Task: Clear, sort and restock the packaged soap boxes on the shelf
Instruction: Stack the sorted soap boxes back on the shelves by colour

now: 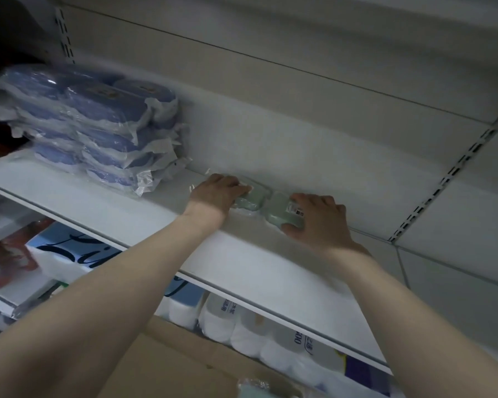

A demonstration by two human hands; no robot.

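On the shelf (242,262) our left grip (217,192) holds a green soap box (253,198) and our right grip (319,219) holds a second green box (281,214) (side by side).

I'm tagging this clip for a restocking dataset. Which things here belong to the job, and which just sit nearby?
Job: left hand holding the left green soap box; right hand holding the right green soap box; blue soap boxes stacked; shelf; cardboard carton.
Nearby: white wrapped packs below; red-printed pack.
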